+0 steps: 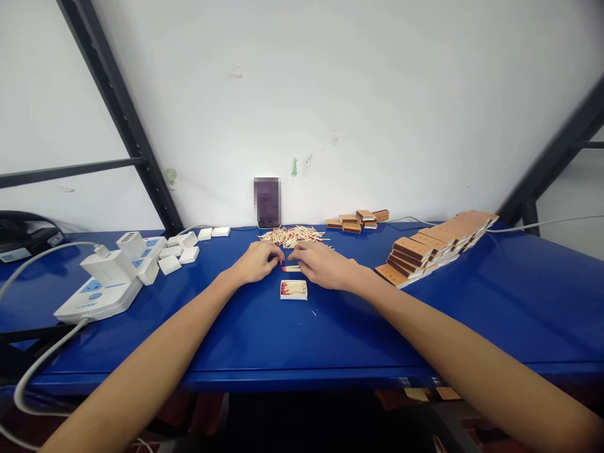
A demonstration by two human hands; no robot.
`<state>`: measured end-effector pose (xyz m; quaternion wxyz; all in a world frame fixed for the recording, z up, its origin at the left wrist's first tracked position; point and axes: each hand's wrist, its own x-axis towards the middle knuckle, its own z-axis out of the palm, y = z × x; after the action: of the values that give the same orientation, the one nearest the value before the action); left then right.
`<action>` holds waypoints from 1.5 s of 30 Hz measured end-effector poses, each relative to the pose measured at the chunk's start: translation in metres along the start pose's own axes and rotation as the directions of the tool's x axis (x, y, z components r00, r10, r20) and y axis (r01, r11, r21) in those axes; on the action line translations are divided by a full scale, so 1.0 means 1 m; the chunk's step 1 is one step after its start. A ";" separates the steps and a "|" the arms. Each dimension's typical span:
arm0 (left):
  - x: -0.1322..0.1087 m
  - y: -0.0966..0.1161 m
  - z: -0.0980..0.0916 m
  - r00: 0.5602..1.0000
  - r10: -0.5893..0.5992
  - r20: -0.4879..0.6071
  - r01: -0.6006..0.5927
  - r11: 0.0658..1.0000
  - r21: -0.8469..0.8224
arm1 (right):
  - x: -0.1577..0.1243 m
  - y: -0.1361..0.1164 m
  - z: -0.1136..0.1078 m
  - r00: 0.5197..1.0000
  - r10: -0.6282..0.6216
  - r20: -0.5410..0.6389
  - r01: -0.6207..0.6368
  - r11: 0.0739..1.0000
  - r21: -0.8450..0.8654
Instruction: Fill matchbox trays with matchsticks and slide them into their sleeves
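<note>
Left hand [257,261]: curled, with one end of the match bundle [291,268] pinched.
Right hand [321,264]: curled at the other end.
Matchbox tray [293,290]: laid just before the hands, filled with matches.
Loose matches [292,235]: piled behind.
Matchboxes [425,248]: stacked at right.

1. My left hand [257,262] is bare, a slim hand with uncovered fingers and knuckles.
2. My right hand [323,264] is bare too, with the broad back of it and its knuckles plain to see.
3. My left forearm [155,358] is long, slender and smooth, uncovered from the wrist down to the picture's lower edge.
4. My right forearm [448,352] looks the same, bare all the way from wrist to the corner.
5. My nails are too small to make out.
</note>
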<state>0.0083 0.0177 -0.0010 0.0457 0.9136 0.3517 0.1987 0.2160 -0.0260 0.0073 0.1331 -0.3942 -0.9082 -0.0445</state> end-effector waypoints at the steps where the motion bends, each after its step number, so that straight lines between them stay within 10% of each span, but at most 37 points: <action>1: 0.000 0.002 0.000 1.000 -0.003 -0.008 0.003 0.999 -0.033 | -0.001 0.001 -0.001 1.000 0.006 -0.006 -0.006 1.000 0.003; 12: 0.002 0.011 0.011 0.987 -0.161 0.025 0.146 0.805 -0.576 | -0.001 0.002 0.000 0.993 0.074 0.090 -0.073 0.997 -0.011; 23: 0.002 0.012 -0.002 0.987 0.004 0.162 0.003 0.999 -0.044 | 0.006 0.002 0.002 0.974 0.097 0.204 -0.124 0.985 0.120; 45: -0.002 0.018 -0.002 0.959 0.085 0.269 -0.109 0.991 0.077 | 0.003 -0.001 -0.002 0.965 0.048 0.259 -0.052 0.999 0.008</action>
<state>0.0172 0.0027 0.0045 0.0411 0.9492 0.3060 0.0605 0.2139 -0.0244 0.0097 0.0174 -0.4183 -0.9080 0.0177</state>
